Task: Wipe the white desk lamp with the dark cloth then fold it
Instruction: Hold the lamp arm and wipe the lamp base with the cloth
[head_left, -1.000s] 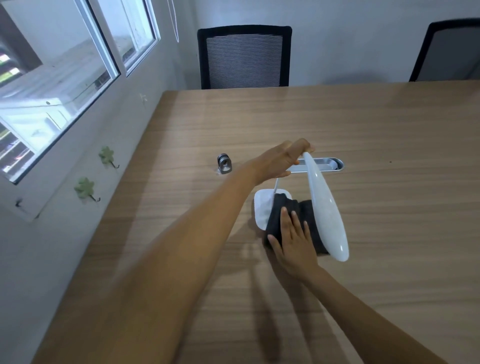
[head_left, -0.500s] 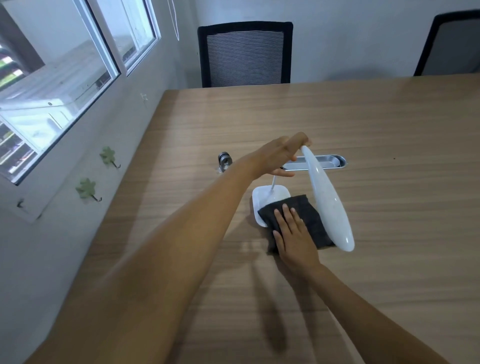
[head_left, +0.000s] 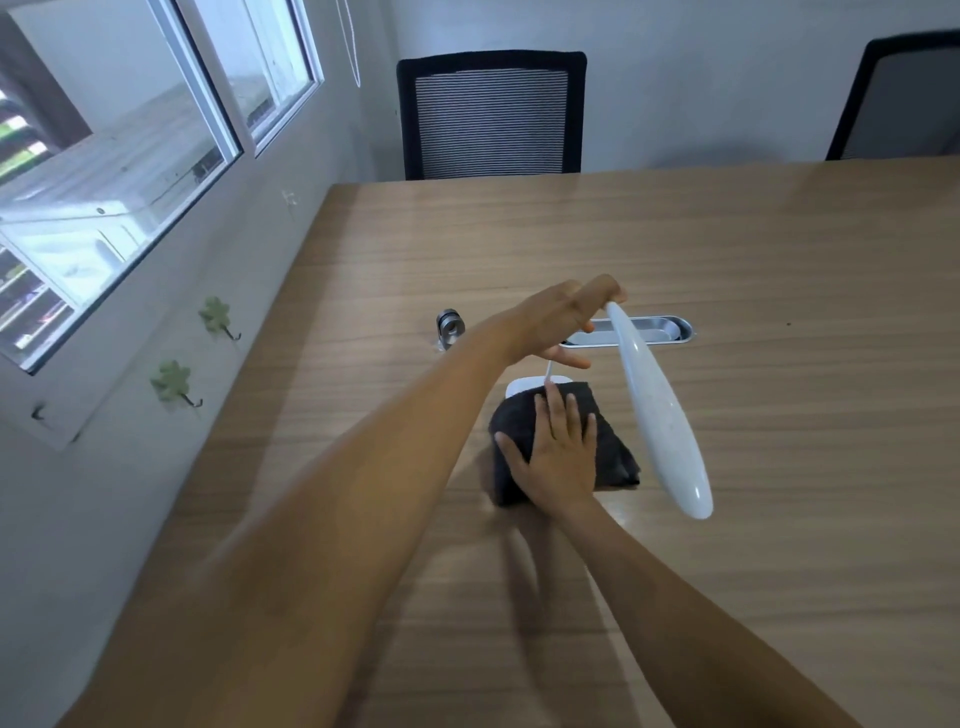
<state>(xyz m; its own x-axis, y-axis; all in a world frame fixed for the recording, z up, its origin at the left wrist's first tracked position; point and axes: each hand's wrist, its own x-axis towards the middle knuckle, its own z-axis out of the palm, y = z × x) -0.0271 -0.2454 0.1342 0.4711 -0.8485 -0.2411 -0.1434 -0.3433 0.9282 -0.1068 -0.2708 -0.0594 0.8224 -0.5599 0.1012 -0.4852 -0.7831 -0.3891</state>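
The white desk lamp stands mid-table, its long oval head (head_left: 660, 415) tilted toward me over a thin stem and a flat white base (head_left: 524, 387). My left hand (head_left: 561, 317) pinches the far tip of the lamp head. The dark cloth (head_left: 613, 452) lies bunched over the near part of the base and onto the table. My right hand (head_left: 558, 457) presses flat on the cloth, fingers spread, pointing away from me. Most of the base is hidden under the cloth.
The wooden table (head_left: 779, 571) holds a small metal cylinder (head_left: 450, 327) left of the lamp and a recessed metal cable tray (head_left: 660, 332) behind it. Two black mesh chairs (head_left: 491, 114) stand at the far edge. Wall and windows run along the left.
My right hand has slid the cloth toward me across the base, then pushed it back up over it. The left hand has kept its hold on the lamp head tip.
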